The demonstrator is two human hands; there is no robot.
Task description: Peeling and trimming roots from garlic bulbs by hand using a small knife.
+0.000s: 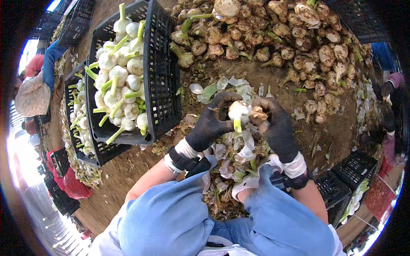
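Observation:
A white garlic bulb (pixel 237 110) with a short green stem is gripped in my left hand (pixel 212 123), which wears a black glove. Its stem points down toward me. Close against the bulb's right side, my black-gloved right hand (pixel 279 128) is closed on a brown, dirty piece of garlic skin (pixel 258 114). Whether that skin is still joined to the bulb I cannot tell. Below both hands lies a heap of peeled garlic skins (pixel 228 164) between my legs.
At the left, a black crate (pixel 164 81) full of cleaned garlic sits over another filled crate (pixel 79 123). A large pile of dirty garlic bulbs (pixel 273 30) covers the ground ahead. Black crates (pixel 352 170) stand at the lower right. Other people (pixel 36 91) sit at both sides.

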